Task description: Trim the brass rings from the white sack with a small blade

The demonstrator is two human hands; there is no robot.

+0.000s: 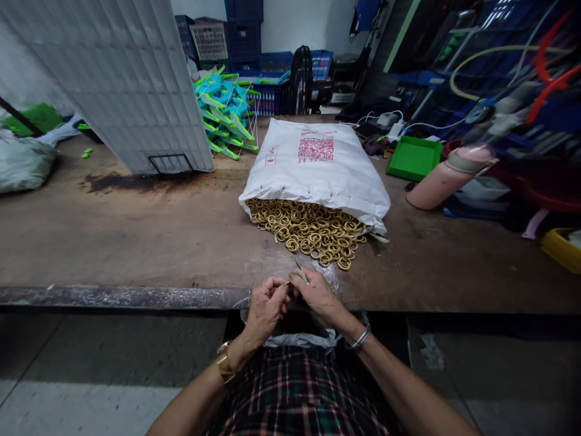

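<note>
My left hand point(267, 306) is closed at the table's front edge, its thumb and fingers pinching a gold ring point(287, 283), of which only a small part shows. Beside it, my right hand point(320, 295) is closed around a slim pointed tool point(302, 275) with a dark tip; its exact kind is not clear. The fingertips of both hands meet at the ring. Just beyond them, a heap of gold rings point(313, 233) spills from the mouth of a white woven bag point(281, 157) with red print, lying on the table.
A wooden table point(136, 242) spans the view. On it stand a tall grey panel point(136, 79), teal and green plastic pieces point(227, 112), a green tray point(414, 158) and a pink bottle point(438, 181). An open plastic bag point(304, 341) hangs below my hands.
</note>
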